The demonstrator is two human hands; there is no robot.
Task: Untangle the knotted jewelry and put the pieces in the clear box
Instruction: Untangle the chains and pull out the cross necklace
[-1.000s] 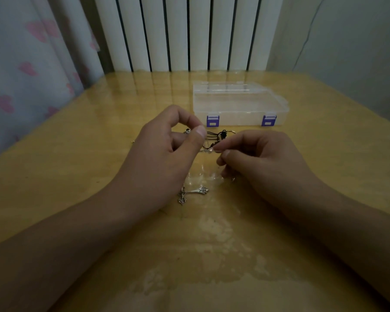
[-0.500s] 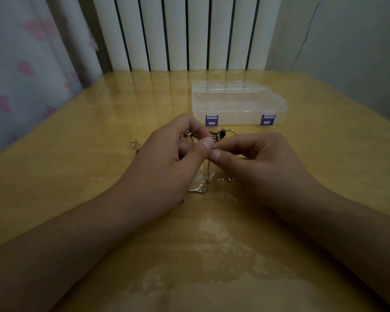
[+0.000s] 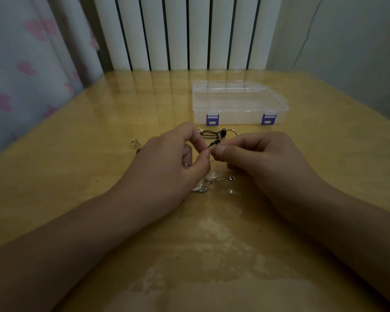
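Note:
My left hand (image 3: 171,163) and my right hand (image 3: 259,158) meet fingertip to fingertip above the table, both pinching a thin chain of the knotted jewelry at the same spot. A black cord piece with dark beads (image 3: 216,135) lies just beyond my fingers. Below my hands, a silver chain end with a clasp (image 3: 223,179) and a small silver pendant (image 3: 200,189) rest on the table. The clear box (image 3: 239,102) with two purple latches stands closed behind the jewelry.
A small metal jewelry piece (image 3: 135,144) lies apart to the left of my left hand. The wooden table (image 3: 99,122) has a glossy cover. A white radiator (image 3: 185,32) and a curtain with pink hearts (image 3: 20,64) stand behind it.
My hands have drawn together until the fingertips touch. The left hand slid down and right, covering more of the pendant; the chain end with the clasp came into view.

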